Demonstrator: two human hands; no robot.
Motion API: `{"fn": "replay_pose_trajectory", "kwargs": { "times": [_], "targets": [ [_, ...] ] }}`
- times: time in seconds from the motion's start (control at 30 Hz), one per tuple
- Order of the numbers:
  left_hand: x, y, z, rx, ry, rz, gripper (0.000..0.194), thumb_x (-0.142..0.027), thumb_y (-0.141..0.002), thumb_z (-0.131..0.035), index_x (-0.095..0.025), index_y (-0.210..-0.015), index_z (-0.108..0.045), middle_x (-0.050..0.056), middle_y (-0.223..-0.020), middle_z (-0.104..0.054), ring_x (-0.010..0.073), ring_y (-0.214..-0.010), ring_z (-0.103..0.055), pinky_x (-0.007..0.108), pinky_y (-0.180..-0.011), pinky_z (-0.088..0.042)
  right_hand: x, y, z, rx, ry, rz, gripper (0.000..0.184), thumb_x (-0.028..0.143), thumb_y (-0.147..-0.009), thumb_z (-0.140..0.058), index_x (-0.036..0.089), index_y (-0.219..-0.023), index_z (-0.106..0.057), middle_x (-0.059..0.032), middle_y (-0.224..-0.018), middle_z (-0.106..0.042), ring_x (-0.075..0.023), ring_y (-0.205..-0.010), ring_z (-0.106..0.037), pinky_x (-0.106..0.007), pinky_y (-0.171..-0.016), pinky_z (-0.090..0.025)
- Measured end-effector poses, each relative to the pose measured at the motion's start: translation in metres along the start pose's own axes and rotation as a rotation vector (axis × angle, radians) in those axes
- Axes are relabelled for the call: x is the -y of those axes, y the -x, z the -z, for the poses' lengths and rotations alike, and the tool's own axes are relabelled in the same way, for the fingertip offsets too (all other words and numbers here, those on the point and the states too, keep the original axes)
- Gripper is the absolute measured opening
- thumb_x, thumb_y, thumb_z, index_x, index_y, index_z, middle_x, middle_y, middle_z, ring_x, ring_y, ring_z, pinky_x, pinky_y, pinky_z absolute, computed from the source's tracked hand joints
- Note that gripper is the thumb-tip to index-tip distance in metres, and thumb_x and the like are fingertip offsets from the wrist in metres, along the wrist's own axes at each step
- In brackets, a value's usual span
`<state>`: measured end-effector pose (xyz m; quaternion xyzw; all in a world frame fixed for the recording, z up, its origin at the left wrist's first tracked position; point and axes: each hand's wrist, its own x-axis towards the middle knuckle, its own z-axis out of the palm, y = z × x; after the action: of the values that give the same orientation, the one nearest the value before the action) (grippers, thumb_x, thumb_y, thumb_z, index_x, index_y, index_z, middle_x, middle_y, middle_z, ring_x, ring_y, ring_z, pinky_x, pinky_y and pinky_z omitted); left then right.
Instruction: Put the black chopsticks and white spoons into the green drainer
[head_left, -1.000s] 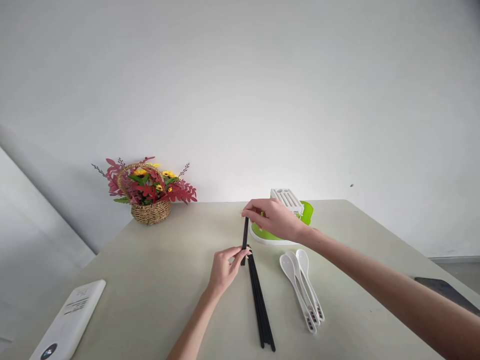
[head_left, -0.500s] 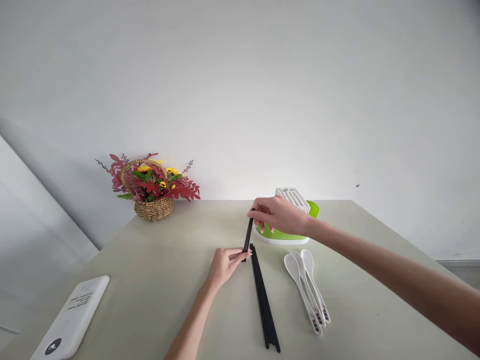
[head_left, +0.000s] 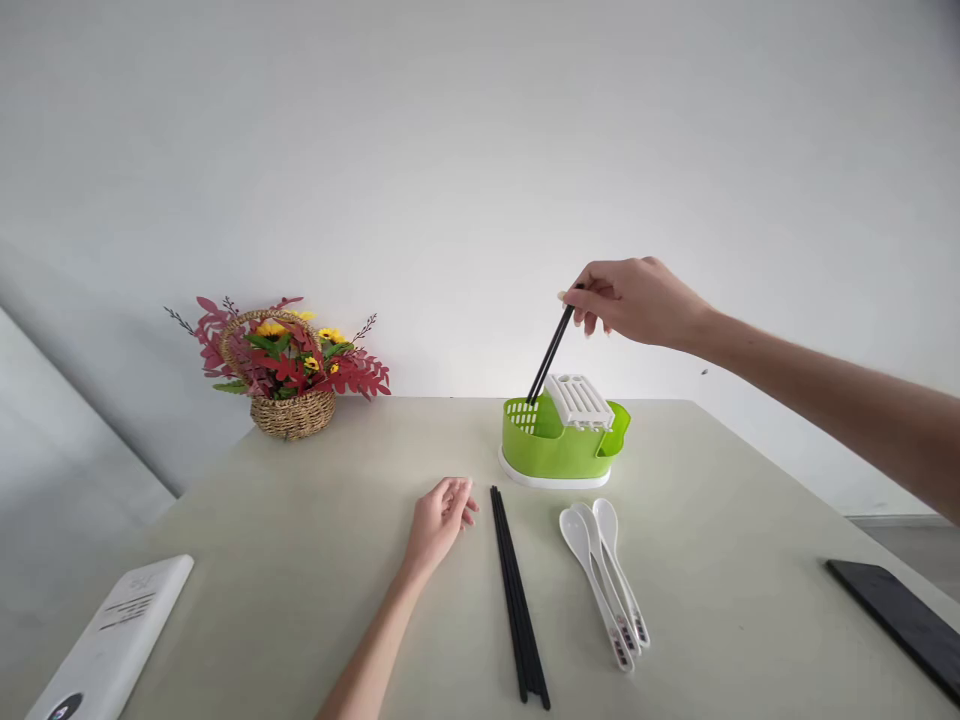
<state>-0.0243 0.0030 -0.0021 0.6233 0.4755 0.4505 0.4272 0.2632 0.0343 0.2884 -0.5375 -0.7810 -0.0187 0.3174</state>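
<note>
My right hand [head_left: 637, 300] is raised above the table and pinches the top of a black chopstick [head_left: 549, 356]. The stick slants down, its lower tip at the left compartment of a green cutlery holder [head_left: 559, 448] with a white slotted lid [head_left: 578, 400]. My left hand [head_left: 439, 520] rests on the table with fingers loosely apart, holding nothing, just left of a bundle of black chopsticks [head_left: 517, 600] lying flat. Three white spoons [head_left: 607, 580] lie side by side to the right of the bundle.
A wicker basket of red and yellow flowers [head_left: 285, 375] stands at the back left. A white device [head_left: 112, 640] lies at the front left and a black flat object [head_left: 896, 615] at the table's right edge. A plain wall is behind.
My right hand lifted one chopstick from the bundle's far end up and right, over the green holder. My left hand let go of it and settled flat on the table.
</note>
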Motion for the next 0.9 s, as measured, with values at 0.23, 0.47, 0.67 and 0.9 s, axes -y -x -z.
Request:
{"fn": "replay_pose_trajectory", "kwargs": {
  "times": [0.23,0.47,0.67,0.9],
  "targets": [
    [0.001,0.0,-0.001,0.013,-0.024,-0.016,0.039,-0.056,-0.093,-0.056,-0.019,-0.09,-0.066,0.003,-0.073,-0.071,0.0146,-0.059,-0.065,0.024,-0.055,-0.048,-0.037,-0.012,-0.058,0.25,-0.001,-0.151,0.024,0.036,-0.097,-0.054,0.018,-0.086,-0.065,0.0007,-0.076,-0.076,-0.0095,-0.06,-0.067,-0.023,-0.062,-0.052],
    [0.005,0.0,-0.002,0.029,-0.089,-0.024,0.038,-0.055,-0.095,-0.055,-0.019,-0.088,-0.067,0.003,-0.071,-0.071,0.0139,-0.057,-0.063,0.024,-0.056,-0.048,-0.067,-0.025,-0.104,0.408,0.044,-0.17,0.027,0.041,-0.099,-0.05,0.02,-0.089,-0.065,-0.0025,-0.085,-0.078,-0.0152,-0.075,-0.072,-0.025,-0.066,-0.052],
    [0.006,-0.002,-0.001,0.031,-0.085,-0.002,0.037,-0.053,-0.095,-0.055,-0.019,-0.088,-0.068,0.003,-0.071,-0.071,0.0136,-0.057,-0.064,0.023,-0.055,-0.047,-0.079,-0.035,-0.119,0.37,0.105,-0.2,0.032,0.044,-0.101,-0.046,0.018,-0.098,-0.066,-0.0049,-0.09,-0.078,-0.0183,-0.082,-0.072,-0.026,-0.065,-0.05],
    [0.002,-0.004,-0.001,0.023,-0.064,0.006,0.038,-0.054,-0.094,-0.055,-0.019,-0.086,-0.067,0.003,-0.07,-0.07,0.0134,-0.055,-0.063,0.022,-0.051,-0.046,-0.041,-0.006,-0.108,0.073,0.33,-0.037,0.038,0.033,-0.103,-0.039,0.017,-0.136,-0.049,-0.0135,-0.123,-0.07,-0.0201,-0.08,-0.068,-0.031,-0.066,-0.048]
  ]
}}
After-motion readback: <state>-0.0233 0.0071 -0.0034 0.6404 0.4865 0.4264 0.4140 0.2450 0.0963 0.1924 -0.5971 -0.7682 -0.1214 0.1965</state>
